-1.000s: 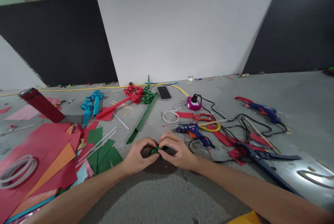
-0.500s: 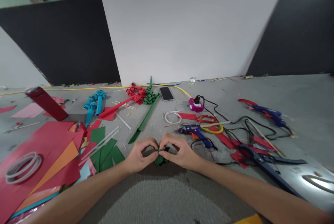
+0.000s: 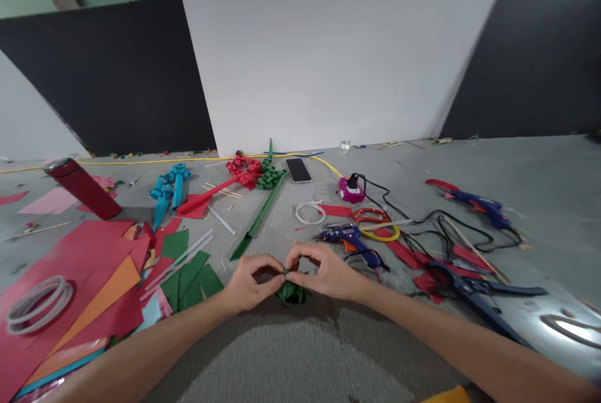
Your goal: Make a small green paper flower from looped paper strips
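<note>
My left hand (image 3: 253, 282) and my right hand (image 3: 323, 271) meet at the middle, thumbs and forefingers pinched together. Between the fingertips is the top of a small green folded-paper piece (image 3: 292, 294), whose petal-like folds hang just below. Part of it is hidden behind the fingers. Beyond my hands lies a long green paper stem (image 3: 260, 218) near a green paper cluster (image 3: 271, 176). A red paper flower (image 3: 245, 169) lies next to that cluster. Green paper sheets (image 3: 190, 281) are left of my left hand. A blue glue gun (image 3: 352, 240) lies right of my right hand.
At left are red paper sheets (image 3: 103, 243), white rings (image 3: 40, 304), a red bottle (image 3: 84, 189) and blue paper pieces (image 3: 171, 189). A phone (image 3: 299, 170) and purple socket block (image 3: 351, 189) lie farther back. Cutters (image 3: 474, 293), cords and another glue gun (image 3: 483, 204) are at right.
Both hands keep pinching the green paper piece, close to where they were. A little more of its folds shows below the fingers now. The view has shifted slightly.
</note>
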Tool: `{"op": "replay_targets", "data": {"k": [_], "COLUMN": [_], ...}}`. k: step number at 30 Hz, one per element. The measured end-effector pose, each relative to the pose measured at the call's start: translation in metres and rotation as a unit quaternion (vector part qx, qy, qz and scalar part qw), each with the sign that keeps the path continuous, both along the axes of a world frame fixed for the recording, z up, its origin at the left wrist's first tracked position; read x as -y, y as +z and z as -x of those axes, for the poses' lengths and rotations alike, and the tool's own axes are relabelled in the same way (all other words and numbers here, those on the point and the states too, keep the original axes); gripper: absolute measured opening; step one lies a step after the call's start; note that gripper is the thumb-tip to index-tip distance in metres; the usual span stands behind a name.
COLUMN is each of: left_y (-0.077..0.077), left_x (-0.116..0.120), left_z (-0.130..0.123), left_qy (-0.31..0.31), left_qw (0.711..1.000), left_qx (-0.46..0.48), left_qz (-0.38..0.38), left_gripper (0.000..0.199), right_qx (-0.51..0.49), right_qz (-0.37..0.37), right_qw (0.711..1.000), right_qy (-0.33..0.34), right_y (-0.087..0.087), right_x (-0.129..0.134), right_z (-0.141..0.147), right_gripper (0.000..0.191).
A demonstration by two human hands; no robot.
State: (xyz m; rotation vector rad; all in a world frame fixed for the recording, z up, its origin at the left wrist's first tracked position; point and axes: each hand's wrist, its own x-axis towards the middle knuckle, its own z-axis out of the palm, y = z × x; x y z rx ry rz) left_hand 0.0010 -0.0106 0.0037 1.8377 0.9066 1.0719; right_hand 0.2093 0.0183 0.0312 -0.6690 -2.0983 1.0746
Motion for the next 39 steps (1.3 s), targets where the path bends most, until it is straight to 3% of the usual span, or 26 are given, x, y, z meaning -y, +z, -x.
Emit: {"op": "replay_targets", "data": {"k": [12,22,30,39], "left_y": [-0.003,-0.010,-0.009,-0.008], "left_x": [-0.001,-0.005,-0.007,-0.006], "left_z": [-0.001,-0.001,0.000,-0.001], "left_qy": [0.018,0.036,0.047,0.054], "left_qw": [0.999,0.998,0.997,0.997], "left_qx": [0.002,0.010,-0.010,-0.021], "left_qz": [0.046,0.058,0.055,0.055], "left_gripper": [0.027,0.030,0.027,0.020], "right_qx": [-0.002,0.019,0.027,0.055], "right_qz": [0.084,0.039,0.106,0.090], "right_qw": [0.996,0.998,0.994,0.993], "right_qy": [-0.007,-0.050,0.004,-0.043], "right_y": [-0.004,-0.005,-0.011,-0.009], "right_x": [-0.005,-0.002,-0.013,-0.009], "right_z": [0.001,0.003,-0.002,0.001], "right_gripper": [0.015,0.009,0.007,0.004]}}
